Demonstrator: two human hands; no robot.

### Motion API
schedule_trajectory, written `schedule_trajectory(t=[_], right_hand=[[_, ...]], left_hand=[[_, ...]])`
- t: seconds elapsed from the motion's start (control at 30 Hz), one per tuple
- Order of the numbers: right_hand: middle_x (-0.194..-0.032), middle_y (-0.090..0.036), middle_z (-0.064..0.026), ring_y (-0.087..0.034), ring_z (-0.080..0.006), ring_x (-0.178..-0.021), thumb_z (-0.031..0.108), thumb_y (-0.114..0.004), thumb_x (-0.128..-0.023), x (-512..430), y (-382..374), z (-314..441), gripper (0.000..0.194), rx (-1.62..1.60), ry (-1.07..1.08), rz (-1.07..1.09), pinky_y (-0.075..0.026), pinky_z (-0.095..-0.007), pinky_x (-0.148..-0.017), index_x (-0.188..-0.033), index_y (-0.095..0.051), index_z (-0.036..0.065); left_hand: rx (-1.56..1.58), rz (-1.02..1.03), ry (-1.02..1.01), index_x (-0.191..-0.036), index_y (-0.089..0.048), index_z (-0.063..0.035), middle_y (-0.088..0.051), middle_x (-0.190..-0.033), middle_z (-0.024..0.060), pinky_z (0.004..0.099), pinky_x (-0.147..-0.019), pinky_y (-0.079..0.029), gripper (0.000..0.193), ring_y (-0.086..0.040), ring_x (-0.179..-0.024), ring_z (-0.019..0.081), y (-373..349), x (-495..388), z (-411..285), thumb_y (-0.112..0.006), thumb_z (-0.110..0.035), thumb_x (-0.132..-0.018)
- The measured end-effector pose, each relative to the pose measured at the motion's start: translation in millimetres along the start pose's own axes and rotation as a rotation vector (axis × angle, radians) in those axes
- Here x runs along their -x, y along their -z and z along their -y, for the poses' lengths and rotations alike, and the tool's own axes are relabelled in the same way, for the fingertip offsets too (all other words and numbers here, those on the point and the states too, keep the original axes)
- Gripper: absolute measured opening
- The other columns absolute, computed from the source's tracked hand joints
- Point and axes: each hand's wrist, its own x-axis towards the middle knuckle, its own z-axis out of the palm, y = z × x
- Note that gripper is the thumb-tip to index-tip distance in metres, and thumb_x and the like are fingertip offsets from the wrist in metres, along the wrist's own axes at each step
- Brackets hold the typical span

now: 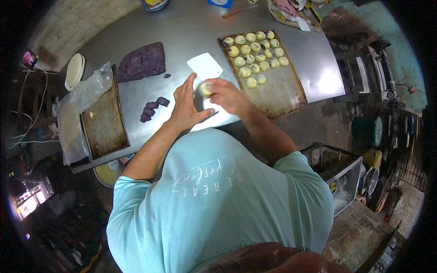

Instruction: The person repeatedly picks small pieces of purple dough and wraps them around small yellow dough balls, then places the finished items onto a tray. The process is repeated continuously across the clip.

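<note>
Between the fingers of my right hand (pixel 227 95) is a pale yellow dough ball (pixel 206 88), slightly blurred. My left hand (pixel 185 104) is beside it, thumb and fingers spread apart, with nothing in its grasp. Just beyond both hands a white plastic dough scraper (pixel 205 65) lies flat on the steel table (pixel 184 34). Left of my left hand sit several small cut pieces of purple filling (pixel 149 110). A large purple slab (pixel 141 62) rests farther back, a small crumb near its corner. On the right, a metal baking tray (pixel 280 88) bears rows of yellow balls with dark patches.
Another baking tray (pixel 106 126) lies at the left edge, partly under a clear plastic bag (pixel 92 87). White plates or lids (pixel 74 71) are behind it. A cluttered basket (pixel 290 15) and a wooden-handled tool (pixel 239 12) occupy the far side. A fan (pixel 109 170) stands below the table.
</note>
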Motion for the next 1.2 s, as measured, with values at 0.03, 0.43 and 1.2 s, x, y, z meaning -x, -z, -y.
schedule_trajectory(t=[0.03,0.43,1.2], right_hand=[[-0.11,-0.063,-0.0083,-0.063,-0.0175,-0.097,0.012,-0.064,-0.094,12,18,17,0.036,0.344,0.106,-0.037,-0.054,-0.0315,-0.083,-0.128,-0.057,0.002],[-0.097,-0.066,-0.0058,-0.06,-0.0137,-0.073,0.015,-0.066,-0.093,15,240,65,0.044,0.534,0.059,-0.794,-0.053,-0.0284,-0.064,-0.134,-0.059,0.002],[-0.096,-0.071,-0.0112,-0.064,-0.0147,-0.087,0.019,-0.059,-0.1,-35,39,-55,0.035,1.18,0.632,-0.46,-0.052,-0.031,-0.078,-0.13,-0.06,0.001]], left_hand=[[0.021,0.029,0.074,-0.152,-0.031,-0.0034,-0.049,-0.141,0.0252,0.0465,-0.109,-0.039,0.099,-0.051,-0.128,0.0385,-3,0,5,-0.084,-0.025,-0.071],[-0.029,0.068,0.497,-0.142,-0.051,-0.0051,-0.046,-0.148,0.0209,0.0424,-0.114,-0.035,0.065,-0.043,-0.139,0.0347,3,64,84,-0.077,-0.019,-0.084],[-0.217,-0.633,1.045,-0.096,-0.074,-0.0035,-0.073,-0.095,0.02,0.0465,-0.081,-0.053,0.029,-0.07,-0.093,0.0358,144,242,331,-0.065,-0.03,-0.092]])
